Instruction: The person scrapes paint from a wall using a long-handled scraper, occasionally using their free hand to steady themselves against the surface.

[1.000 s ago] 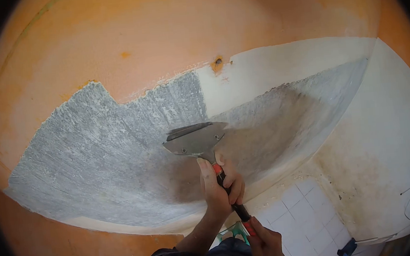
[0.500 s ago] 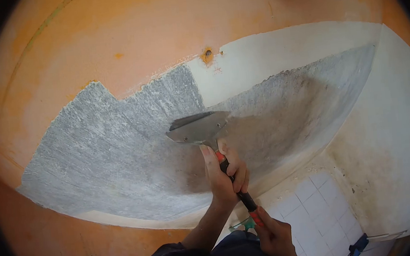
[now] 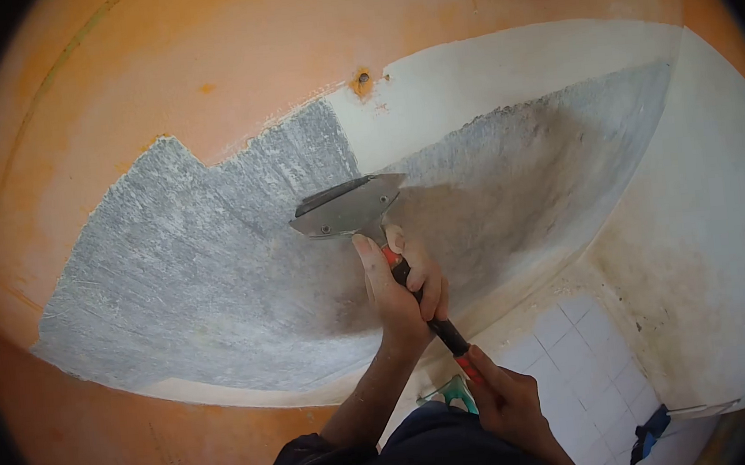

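Note:
A wide metal scraper (image 3: 348,209) with a black and red handle lies against the wall's grey, stripped patch (image 3: 189,266). Near the blade, my left hand (image 3: 402,287) is wrapped round the upper part of the handle. Lower down, my right hand (image 3: 508,393) grips the handle's red end. The blade's edge is just below the corner where the grey patch meets a white band (image 3: 500,71). A brown, damp-looking area (image 3: 478,223) spreads to the right of the blade.
Orange paint (image 3: 197,53) covers the upper wall, with a small dark hole (image 3: 363,78) in it. A white side wall (image 3: 698,204) stands at right. Below are white floor tiles (image 3: 580,374), a blue and black object (image 3: 649,434) and something green (image 3: 457,391) by my body.
Both my hands and the scraper sit slightly higher and a little further left in view. The wall has also shifted upward in the picture. My grip is the same.

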A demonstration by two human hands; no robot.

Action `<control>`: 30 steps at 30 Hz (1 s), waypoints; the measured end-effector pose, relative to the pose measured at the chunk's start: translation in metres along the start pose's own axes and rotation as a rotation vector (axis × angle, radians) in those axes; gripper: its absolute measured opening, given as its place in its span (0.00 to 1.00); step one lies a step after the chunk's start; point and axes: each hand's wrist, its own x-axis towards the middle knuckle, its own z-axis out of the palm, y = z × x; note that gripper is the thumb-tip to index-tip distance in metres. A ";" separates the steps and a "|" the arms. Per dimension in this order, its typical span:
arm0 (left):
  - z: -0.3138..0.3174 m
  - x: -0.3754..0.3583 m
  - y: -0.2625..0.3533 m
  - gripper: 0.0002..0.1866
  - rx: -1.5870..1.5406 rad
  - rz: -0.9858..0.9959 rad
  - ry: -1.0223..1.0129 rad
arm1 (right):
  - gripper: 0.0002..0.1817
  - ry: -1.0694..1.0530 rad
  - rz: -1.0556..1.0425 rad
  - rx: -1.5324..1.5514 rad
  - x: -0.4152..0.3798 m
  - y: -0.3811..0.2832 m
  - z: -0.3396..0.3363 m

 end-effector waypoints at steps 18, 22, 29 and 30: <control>-0.012 -0.002 0.000 0.27 0.020 -0.004 -0.047 | 0.29 0.106 -0.026 0.042 -0.002 0.005 0.015; -0.008 0.002 0.003 0.27 0.012 0.015 -0.050 | 0.30 0.091 -0.016 0.052 0.005 0.000 0.011; -0.002 0.008 0.007 0.27 0.026 0.037 -0.091 | 0.29 0.108 -0.043 0.054 0.005 0.001 0.014; 0.000 0.008 0.009 0.27 -0.015 0.047 -0.129 | 0.29 0.122 -0.051 0.063 0.008 0.000 0.013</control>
